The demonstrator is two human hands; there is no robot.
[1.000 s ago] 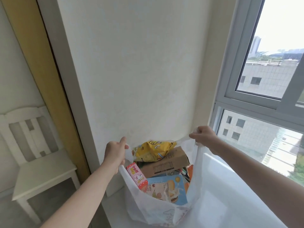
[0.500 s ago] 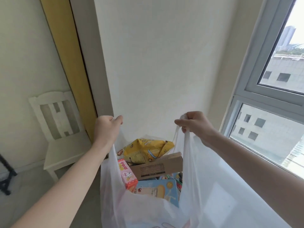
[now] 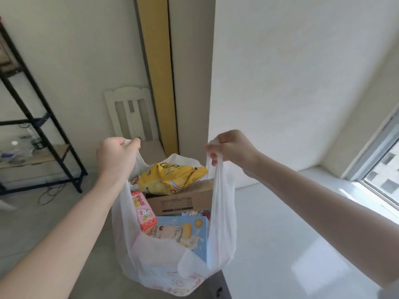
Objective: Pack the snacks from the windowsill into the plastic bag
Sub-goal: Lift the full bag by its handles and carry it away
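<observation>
Two bare forearms are reaching in from the lower corners of the frame toward the centre. Between them the white plastic bag (image 3: 151, 255) is hanging at lower centre, its bottom sagging just left of the white windowsill (image 3: 291, 223), which is filling the lower right; whether the bag is touching the sill edge cannot be told. Inside the bag, nearest the viewer, a blue snack box (image 3: 183, 236) is standing upright with a pink carton (image 3: 143, 210) just beside it on the left. Behind these a brown cardboard box (image 3: 183, 201) is lying across the bag, and a yellow snack pouch (image 3: 172, 178) is resting on top of it, poking above the bag's mouth. The left hand (image 3: 116, 156), left of centre, is closing its grip on the left handle, fingers curled round the bunched plastic with the thumb pressing on top. The right hand (image 3: 231, 147), right of centre, is pinching the right handle in a closed grip, the plastic stretching taut below it. Farther back, a white chair (image 3: 129, 117) is standing against the wall at upper centre-left, beside a yellow vertical panel (image 3: 159, 72). A black metal shelf (image 3: 36, 126) is occupying the left edge. A window (image 3: 384, 169) is showing at the right edge.
</observation>
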